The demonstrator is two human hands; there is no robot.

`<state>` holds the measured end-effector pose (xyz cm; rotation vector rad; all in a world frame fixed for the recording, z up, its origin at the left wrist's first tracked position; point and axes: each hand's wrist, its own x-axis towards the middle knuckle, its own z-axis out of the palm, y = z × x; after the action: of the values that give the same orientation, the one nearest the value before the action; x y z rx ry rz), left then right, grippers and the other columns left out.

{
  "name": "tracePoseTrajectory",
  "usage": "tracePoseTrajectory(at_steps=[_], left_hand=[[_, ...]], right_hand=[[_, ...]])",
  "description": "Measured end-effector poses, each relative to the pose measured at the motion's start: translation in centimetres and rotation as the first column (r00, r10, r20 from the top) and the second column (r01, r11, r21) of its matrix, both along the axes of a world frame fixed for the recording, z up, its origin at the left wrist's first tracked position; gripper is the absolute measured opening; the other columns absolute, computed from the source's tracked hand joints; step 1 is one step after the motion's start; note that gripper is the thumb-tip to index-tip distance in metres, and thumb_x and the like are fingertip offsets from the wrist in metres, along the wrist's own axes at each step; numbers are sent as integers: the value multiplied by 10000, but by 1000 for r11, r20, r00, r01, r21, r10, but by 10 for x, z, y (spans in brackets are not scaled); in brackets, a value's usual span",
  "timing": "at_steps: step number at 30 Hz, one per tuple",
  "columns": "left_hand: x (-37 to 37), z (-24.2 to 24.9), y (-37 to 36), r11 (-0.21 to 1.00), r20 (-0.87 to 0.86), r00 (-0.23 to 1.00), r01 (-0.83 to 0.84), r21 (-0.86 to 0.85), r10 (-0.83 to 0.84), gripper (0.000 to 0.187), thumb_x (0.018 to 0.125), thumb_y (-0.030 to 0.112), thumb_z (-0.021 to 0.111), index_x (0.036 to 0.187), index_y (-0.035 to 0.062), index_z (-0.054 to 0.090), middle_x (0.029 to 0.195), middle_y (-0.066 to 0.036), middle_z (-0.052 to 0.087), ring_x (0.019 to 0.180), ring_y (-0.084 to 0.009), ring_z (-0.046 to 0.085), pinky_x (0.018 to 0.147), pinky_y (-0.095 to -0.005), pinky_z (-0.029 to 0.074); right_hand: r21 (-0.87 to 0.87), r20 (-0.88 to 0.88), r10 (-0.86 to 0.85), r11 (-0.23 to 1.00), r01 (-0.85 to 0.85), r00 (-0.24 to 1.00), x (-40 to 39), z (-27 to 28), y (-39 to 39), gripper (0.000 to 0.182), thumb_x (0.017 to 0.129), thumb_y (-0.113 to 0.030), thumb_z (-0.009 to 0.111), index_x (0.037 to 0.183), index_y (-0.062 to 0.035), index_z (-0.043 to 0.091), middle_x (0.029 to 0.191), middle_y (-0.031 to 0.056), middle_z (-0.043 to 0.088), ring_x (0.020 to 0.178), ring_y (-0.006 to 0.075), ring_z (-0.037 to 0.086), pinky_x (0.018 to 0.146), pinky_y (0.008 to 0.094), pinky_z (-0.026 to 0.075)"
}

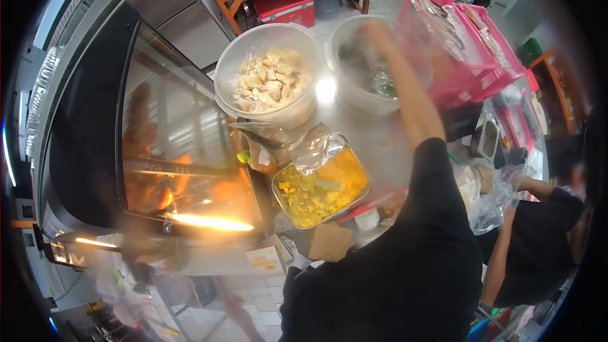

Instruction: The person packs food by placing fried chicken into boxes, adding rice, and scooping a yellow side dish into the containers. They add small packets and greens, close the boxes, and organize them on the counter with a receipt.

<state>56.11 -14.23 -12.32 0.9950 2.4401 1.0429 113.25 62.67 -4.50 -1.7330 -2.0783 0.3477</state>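
Observation:
My right hand (pixel 375 33) reaches into a translucent round tub (pixel 334 50), smeared by motion. Inside this tub lie dark contents and a clear plastic bag (pixel 384 82), partly hidden by my forearm. My left hand (pixel 235 309) is low at the left, blurred, over the pale floor and away from the table. Beside the first tub stands another translucent tub (pixel 223 82) with bagged pale-yellow food pieces (pixel 271 81). Nearer to me, a metal tray (pixel 273 193) holds yellow crumbly food (pixel 307 199) and smoother orange-yellow food (pixel 345 174), partly under crumpled foil (pixel 316 149).
A dark-framed glass cabinet (pixel 183 133) with a bright lamp borders the left side. Pink crates (pixel 484 82) with packets stand at the right. Another person (pixel 538 240) in black handles a clear plastic bag (pixel 491 206). A red cooler (pixel 285 7) sits under the far table.

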Motion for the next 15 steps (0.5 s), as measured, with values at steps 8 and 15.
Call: tracePoseTrajectory(at_steps=[8, 15], left_hand=[[41, 105, 116, 993, -120, 988, 107, 57, -100, 347, 1022, 272, 476, 792, 22, 547, 715, -52, 567, 679, -133, 537, 642, -274, 433], [194, 157, 280, 809, 256, 774, 508, 295, -579, 109, 887, 100, 644, 939, 6, 664, 936, -86, 666, 912, -190, 627, 823, -325, 496]], right_hand=[[-28, -755, -14, 1000, -10, 655, 29, 82, -78, 365, 851, -187, 747, 1149, 1, 653, 1072, 94, 688, 970, 197, 651, 798, 307, 516], [-77, -979, -71, 997, -25, 191, -33, 105, -208, 319, 877, -99, 709, 1175, -20, 628, 1084, 61, 672, 958, 145, 645, 829, 282, 542]])
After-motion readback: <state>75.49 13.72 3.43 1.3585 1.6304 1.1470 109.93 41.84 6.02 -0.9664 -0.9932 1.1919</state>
